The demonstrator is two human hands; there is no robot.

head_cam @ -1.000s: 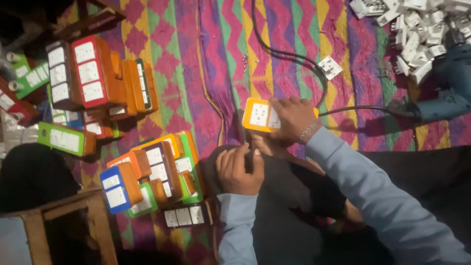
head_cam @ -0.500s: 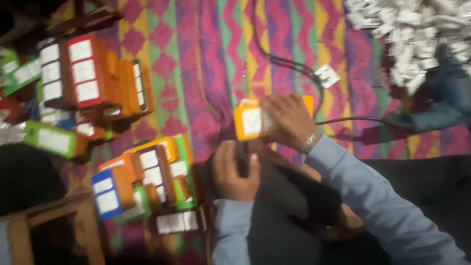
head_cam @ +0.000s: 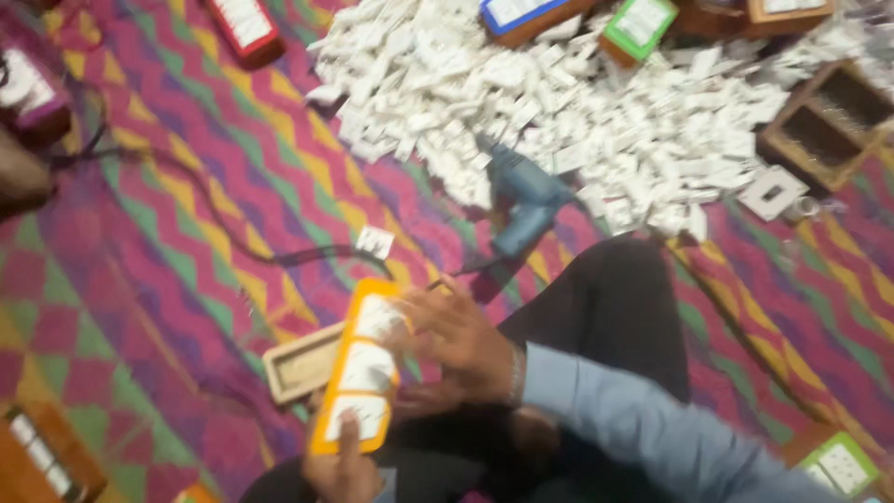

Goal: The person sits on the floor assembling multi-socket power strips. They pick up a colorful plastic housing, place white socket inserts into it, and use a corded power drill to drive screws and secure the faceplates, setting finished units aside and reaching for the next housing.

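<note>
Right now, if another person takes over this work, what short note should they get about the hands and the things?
Left hand: grips the lower end of the orange-framed panel, thumb on its face.
Right hand: rests on the panel's right edge, fingers spread.
An open wooden box lies on the patterned mat, partly under the panel.
Blue drill lies by the pile of white parts.
Done: panel in hand.
Left: panel not seated on the box.
</note>
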